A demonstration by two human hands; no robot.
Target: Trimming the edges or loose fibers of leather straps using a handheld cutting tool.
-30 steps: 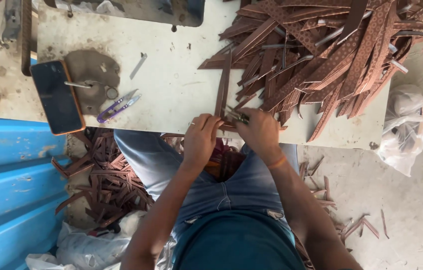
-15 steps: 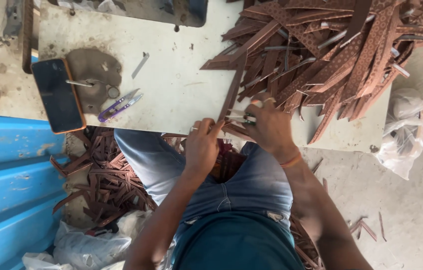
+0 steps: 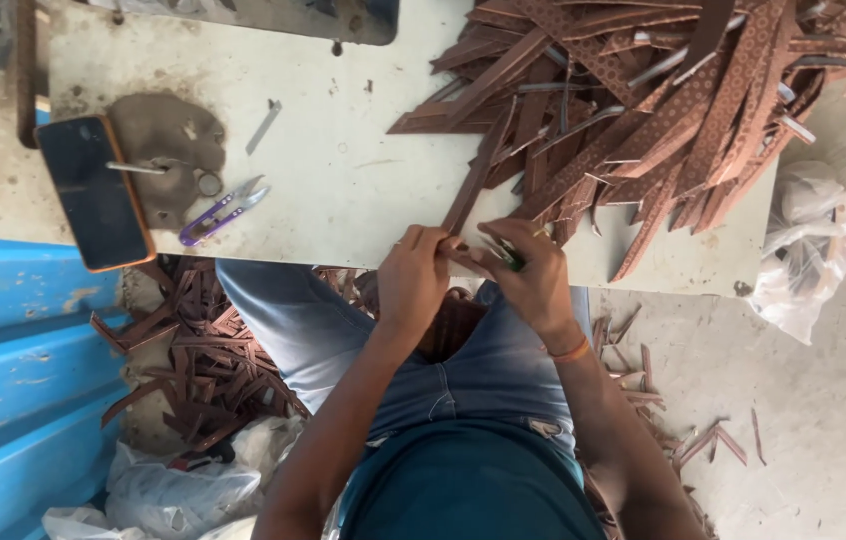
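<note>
Grey, stained surface carries the work. At its near edge, left hand and right hand pinch one brown strip between them, its far end pointing to twelve o'clock. At one o'clock sprawls the strip pile; purple snips lie at nine o'clock, within reach.

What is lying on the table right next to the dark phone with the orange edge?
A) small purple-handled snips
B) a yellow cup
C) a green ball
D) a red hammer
A: the small purple-handled snips lie on the pale worn table just to the right of the dark phone with the orange edge, while both hands hold a brown patterned strip at the table's near edge.
</note>
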